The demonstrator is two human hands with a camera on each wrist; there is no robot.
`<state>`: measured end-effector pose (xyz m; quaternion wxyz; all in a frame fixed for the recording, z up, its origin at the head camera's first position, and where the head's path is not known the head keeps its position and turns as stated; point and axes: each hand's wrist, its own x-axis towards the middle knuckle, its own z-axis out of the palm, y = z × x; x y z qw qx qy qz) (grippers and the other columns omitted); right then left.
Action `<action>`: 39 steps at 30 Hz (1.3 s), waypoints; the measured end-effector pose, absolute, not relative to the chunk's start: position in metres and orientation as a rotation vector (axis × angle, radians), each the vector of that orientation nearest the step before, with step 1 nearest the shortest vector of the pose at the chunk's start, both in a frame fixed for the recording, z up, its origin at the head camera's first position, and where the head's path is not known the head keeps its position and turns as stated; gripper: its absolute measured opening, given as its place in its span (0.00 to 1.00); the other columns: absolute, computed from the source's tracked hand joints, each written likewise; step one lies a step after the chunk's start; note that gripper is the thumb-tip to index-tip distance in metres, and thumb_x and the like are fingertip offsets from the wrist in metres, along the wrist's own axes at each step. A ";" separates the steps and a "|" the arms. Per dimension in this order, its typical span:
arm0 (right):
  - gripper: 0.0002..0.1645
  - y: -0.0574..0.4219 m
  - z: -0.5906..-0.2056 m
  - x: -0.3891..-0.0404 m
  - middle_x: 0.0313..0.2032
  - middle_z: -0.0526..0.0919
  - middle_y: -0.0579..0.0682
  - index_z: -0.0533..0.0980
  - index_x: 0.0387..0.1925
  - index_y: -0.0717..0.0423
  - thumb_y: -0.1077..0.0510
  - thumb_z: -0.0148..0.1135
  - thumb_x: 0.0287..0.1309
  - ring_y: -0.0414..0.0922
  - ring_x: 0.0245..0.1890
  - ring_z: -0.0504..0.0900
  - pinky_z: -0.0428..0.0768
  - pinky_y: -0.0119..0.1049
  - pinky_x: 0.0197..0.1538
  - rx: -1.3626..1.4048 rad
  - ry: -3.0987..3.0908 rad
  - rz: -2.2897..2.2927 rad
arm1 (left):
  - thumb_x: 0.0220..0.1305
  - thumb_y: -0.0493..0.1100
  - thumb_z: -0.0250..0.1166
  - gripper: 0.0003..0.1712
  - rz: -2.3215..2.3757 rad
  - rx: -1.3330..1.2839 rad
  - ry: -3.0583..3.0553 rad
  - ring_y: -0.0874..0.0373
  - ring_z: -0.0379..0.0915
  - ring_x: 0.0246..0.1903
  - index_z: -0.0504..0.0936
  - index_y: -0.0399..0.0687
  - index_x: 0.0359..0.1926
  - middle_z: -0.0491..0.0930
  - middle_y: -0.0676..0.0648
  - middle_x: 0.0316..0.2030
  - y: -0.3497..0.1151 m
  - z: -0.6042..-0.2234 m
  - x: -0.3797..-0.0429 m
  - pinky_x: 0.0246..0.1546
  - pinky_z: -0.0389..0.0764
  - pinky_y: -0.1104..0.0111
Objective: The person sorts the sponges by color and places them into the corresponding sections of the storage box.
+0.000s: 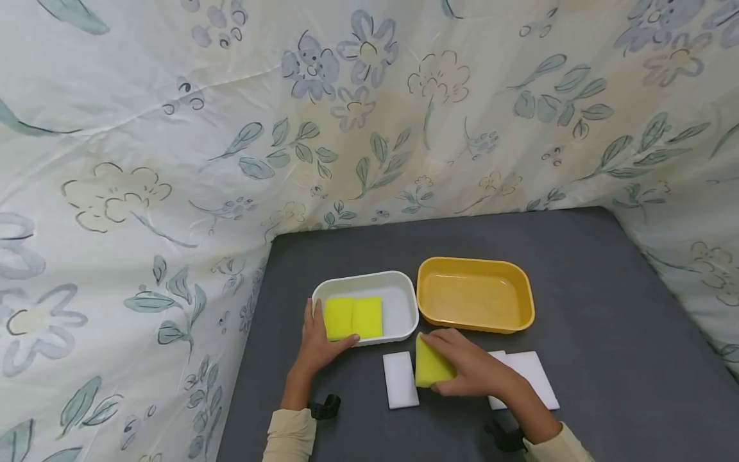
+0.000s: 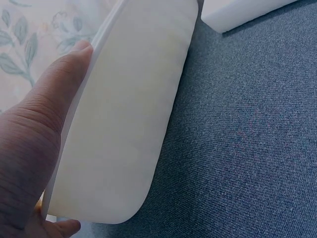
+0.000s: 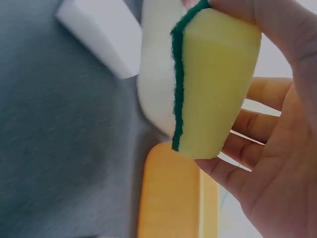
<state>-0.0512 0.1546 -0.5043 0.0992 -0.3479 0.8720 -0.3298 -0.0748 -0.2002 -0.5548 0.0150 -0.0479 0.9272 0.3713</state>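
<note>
My right hand pinches a yellow sponge with a green scouring layer, thumb on one side and fingers on the other. It is held in front of the trays, between white sponge blocks. My left hand grips the near left corner of a white tray, its thumb along the near rim and its fingers at the left side. Two yellow sponges lie side by side in the left part of that tray.
A yellow tray stands right of the white one. A white block lies in front of the white tray; two more white blocks lie partly behind my right wrist. Floral cloth hangs behind the dark grey table.
</note>
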 end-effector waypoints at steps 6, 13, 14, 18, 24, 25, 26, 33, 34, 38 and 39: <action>0.47 0.138 -0.494 -0.067 0.62 0.71 0.46 0.67 0.72 0.56 0.46 0.73 0.53 0.41 0.52 0.68 0.75 0.37 0.49 -1.132 2.548 -0.991 | 0.45 0.68 0.76 0.75 1.145 -0.132 2.887 0.32 0.40 0.73 0.39 0.45 0.80 0.30 0.40 0.78 -0.200 -0.554 -0.075 0.63 0.57 0.33; 0.46 0.121 -0.487 -0.087 0.63 0.71 0.49 0.66 0.72 0.56 0.44 0.70 0.57 0.45 0.56 0.67 0.75 0.41 0.52 -1.162 2.529 -0.996 | 0.45 0.67 0.77 0.75 1.139 -0.152 2.889 0.32 0.39 0.73 0.39 0.45 0.80 0.30 0.40 0.78 -0.204 -0.554 -0.077 0.63 0.57 0.33; 0.46 0.119 -0.487 -0.090 0.63 0.71 0.49 0.66 0.73 0.56 0.43 0.70 0.57 0.45 0.57 0.67 0.75 0.42 0.53 -1.148 2.524 -0.997 | 0.45 0.67 0.77 0.75 1.137 -0.154 2.887 0.32 0.39 0.73 0.39 0.46 0.80 0.29 0.40 0.78 -0.204 -0.554 -0.077 0.63 0.57 0.33; 0.45 0.112 -0.491 -0.099 0.64 0.71 0.49 0.66 0.72 0.56 0.40 0.68 0.60 0.44 0.56 0.68 0.74 0.42 0.54 -1.137 2.497 -0.968 | 0.46 0.67 0.76 0.75 1.148 -0.164 2.875 0.33 0.39 0.73 0.38 0.46 0.80 0.29 0.41 0.78 -0.205 -0.552 -0.076 0.63 0.56 0.33; 0.40 0.099 -0.500 -0.112 0.62 0.74 0.52 0.71 0.69 0.58 0.41 0.64 0.62 0.45 0.55 0.71 0.74 0.43 0.56 -1.220 2.466 -0.851 | 0.46 0.68 0.76 0.75 1.155 -0.152 2.883 0.32 0.40 0.73 0.39 0.45 0.80 0.29 0.41 0.78 -0.205 -0.552 -0.076 0.63 0.57 0.33; 0.39 0.097 -0.499 -0.114 0.62 0.75 0.53 0.71 0.68 0.58 0.42 0.64 0.62 0.46 0.55 0.71 0.74 0.44 0.56 -1.232 2.464 -0.831 | 0.46 0.68 0.76 0.75 1.155 -0.151 2.884 0.32 0.40 0.73 0.39 0.46 0.80 0.29 0.41 0.78 -0.205 -0.552 -0.076 0.63 0.57 0.33; 0.38 0.095 -0.498 -0.117 0.62 0.75 0.53 0.72 0.68 0.59 0.43 0.64 0.62 0.47 0.55 0.72 0.74 0.44 0.56 -1.246 2.462 -0.809 | 0.45 0.68 0.76 0.75 1.155 -0.150 2.887 0.32 0.40 0.73 0.39 0.46 0.80 0.29 0.41 0.78 -0.206 -0.552 -0.076 0.63 0.57 0.33; 0.33 0.085 -0.489 -0.131 0.59 0.78 0.55 0.74 0.64 0.62 0.47 0.62 0.62 0.48 0.51 0.73 0.74 0.44 0.54 -1.276 2.423 -0.719 | 0.45 0.67 0.77 0.75 1.167 -0.135 2.894 0.32 0.41 0.72 0.40 0.44 0.80 0.30 0.40 0.78 -0.205 -0.553 -0.076 0.63 0.57 0.33; 0.33 0.083 -0.488 -0.132 0.57 0.79 0.55 0.75 0.64 0.62 0.48 0.62 0.62 0.47 0.49 0.74 0.75 0.44 0.52 -1.276 2.415 -0.710 | 0.45 0.67 0.77 0.75 1.169 -0.130 2.894 0.31 0.41 0.72 0.40 0.44 0.80 0.30 0.40 0.78 -0.205 -0.553 -0.076 0.63 0.57 0.33; 0.30 0.077 -0.489 -0.136 0.50 0.80 0.50 0.76 0.62 0.61 0.49 0.61 0.63 0.44 0.43 0.73 0.73 0.40 0.47 -1.261 2.396 -0.650 | 0.45 0.67 0.77 0.75 1.169 -0.112 2.893 0.31 0.41 0.72 0.40 0.44 0.80 0.30 0.39 0.78 -0.204 -0.554 -0.076 0.63 0.57 0.33; 0.29 0.076 -0.489 -0.138 0.50 0.80 0.49 0.76 0.62 0.60 0.50 0.61 0.63 0.44 0.43 0.72 0.73 0.40 0.47 -1.244 2.394 -0.639 | 0.45 0.68 0.77 0.75 1.163 -0.111 2.895 0.31 0.41 0.72 0.40 0.44 0.80 0.30 0.40 0.78 -0.204 -0.555 -0.076 0.63 0.57 0.33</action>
